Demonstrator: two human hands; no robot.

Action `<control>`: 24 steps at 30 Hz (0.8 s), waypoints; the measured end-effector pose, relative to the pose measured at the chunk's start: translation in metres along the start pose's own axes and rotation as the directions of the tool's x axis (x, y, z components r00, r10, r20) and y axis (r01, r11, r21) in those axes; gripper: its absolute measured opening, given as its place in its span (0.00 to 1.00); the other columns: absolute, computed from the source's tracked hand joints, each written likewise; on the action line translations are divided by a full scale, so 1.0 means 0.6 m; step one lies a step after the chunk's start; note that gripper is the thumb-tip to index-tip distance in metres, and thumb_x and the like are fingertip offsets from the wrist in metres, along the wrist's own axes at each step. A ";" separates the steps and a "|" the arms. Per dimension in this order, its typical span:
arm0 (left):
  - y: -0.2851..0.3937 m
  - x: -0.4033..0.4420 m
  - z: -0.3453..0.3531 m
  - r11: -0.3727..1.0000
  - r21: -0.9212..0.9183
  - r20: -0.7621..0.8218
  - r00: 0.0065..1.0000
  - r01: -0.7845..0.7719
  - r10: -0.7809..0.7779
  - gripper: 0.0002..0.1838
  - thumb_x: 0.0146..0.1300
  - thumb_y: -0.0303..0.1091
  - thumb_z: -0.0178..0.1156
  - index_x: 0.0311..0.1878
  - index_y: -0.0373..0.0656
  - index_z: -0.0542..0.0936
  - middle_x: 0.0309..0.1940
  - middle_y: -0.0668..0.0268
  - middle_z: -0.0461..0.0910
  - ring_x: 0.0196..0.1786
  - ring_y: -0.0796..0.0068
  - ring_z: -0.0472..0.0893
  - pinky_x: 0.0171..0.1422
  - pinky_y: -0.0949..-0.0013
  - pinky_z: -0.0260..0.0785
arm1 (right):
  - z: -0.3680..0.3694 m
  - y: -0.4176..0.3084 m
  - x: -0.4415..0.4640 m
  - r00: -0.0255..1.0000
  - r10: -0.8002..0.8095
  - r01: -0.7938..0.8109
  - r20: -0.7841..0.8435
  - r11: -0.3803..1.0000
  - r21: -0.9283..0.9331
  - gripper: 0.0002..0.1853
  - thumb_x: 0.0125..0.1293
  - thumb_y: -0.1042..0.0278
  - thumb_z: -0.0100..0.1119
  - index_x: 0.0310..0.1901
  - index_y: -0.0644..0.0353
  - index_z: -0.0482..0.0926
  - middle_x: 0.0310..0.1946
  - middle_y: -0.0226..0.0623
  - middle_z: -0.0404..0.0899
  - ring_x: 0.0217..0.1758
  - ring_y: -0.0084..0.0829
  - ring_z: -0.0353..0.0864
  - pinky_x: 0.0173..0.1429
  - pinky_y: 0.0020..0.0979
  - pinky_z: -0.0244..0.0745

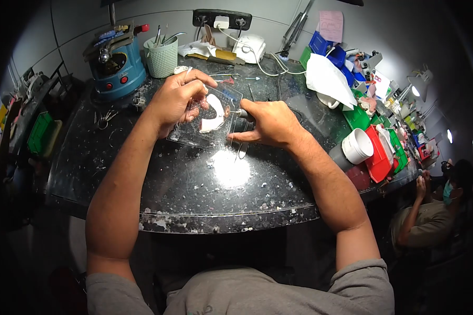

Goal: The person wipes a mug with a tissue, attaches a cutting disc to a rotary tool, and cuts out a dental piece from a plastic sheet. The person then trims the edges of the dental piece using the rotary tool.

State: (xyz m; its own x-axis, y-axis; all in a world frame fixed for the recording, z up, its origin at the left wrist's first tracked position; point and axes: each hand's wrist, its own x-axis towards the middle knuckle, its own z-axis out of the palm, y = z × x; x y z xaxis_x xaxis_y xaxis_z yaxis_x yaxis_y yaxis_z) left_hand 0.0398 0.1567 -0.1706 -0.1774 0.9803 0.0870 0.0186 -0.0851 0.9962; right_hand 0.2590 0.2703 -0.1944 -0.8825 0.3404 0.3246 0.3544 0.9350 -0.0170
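Note:
My left hand is closed on the left edge of a clear plate, which is tilted above the dark bench. A white and pinkish curved piece shows at the plate; whether it lies behind or on it I cannot tell. From the right, my right hand grips a rotary tool, its fingers wrapped round the handle. The tool's small brown round tip is beside the curved piece's right side.
Behind my left hand stand a blue machine and a cup of tools. Right of my right hand are a white tub, a red bin and green bins. Another person sits at the far right. Scissors lie at left.

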 end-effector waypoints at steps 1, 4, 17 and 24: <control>0.000 0.000 0.000 1.000 -0.001 -0.002 1.000 0.001 -0.001 0.14 0.67 0.30 0.51 0.52 0.41 0.81 0.25 0.67 0.78 0.15 0.91 0.65 0.15 0.84 0.51 | 0.000 0.000 0.000 1.000 -0.001 0.001 0.000 1.000 0.002 0.33 0.55 0.32 0.71 0.36 0.58 0.71 0.26 0.41 0.82 0.31 0.48 0.85 0.35 0.44 0.78; 0.000 0.000 0.001 1.000 -0.003 -0.005 1.000 0.001 -0.001 0.14 0.67 0.30 0.51 0.52 0.42 0.81 0.25 0.67 0.78 0.15 0.90 0.65 0.15 0.84 0.50 | -0.003 -0.002 -0.001 1.000 -0.004 0.004 -0.003 1.000 0.006 0.33 0.56 0.32 0.70 0.35 0.58 0.71 0.25 0.41 0.82 0.31 0.48 0.85 0.35 0.44 0.78; -0.004 0.002 -0.001 1.000 0.010 -0.003 1.000 -0.015 0.015 0.14 0.67 0.30 0.52 0.52 0.42 0.81 0.26 0.67 0.78 0.14 0.90 0.66 0.15 0.83 0.51 | -0.015 -0.009 0.000 0.996 0.036 -0.033 0.083 0.999 -0.027 0.33 0.57 0.30 0.67 0.39 0.58 0.74 0.29 0.43 0.84 0.35 0.49 0.86 0.40 0.46 0.81; -0.007 0.005 -0.003 1.000 -0.012 -0.016 1.000 -0.014 0.014 0.13 0.67 0.30 0.52 0.52 0.43 0.81 0.26 0.66 0.78 0.14 0.89 0.66 0.15 0.83 0.50 | -0.014 -0.008 0.001 0.996 0.030 -0.028 0.085 0.999 -0.023 0.32 0.58 0.30 0.67 0.39 0.57 0.75 0.29 0.43 0.84 0.35 0.48 0.86 0.40 0.46 0.81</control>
State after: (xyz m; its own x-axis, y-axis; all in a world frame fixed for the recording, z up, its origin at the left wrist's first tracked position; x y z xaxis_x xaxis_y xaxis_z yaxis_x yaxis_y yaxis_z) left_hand 0.0374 0.1597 -0.1744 -0.1932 0.9759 0.1010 0.0094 -0.1011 0.9948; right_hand 0.2593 0.2649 -0.1860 -0.8946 0.3756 0.2421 0.3862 0.9224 -0.0040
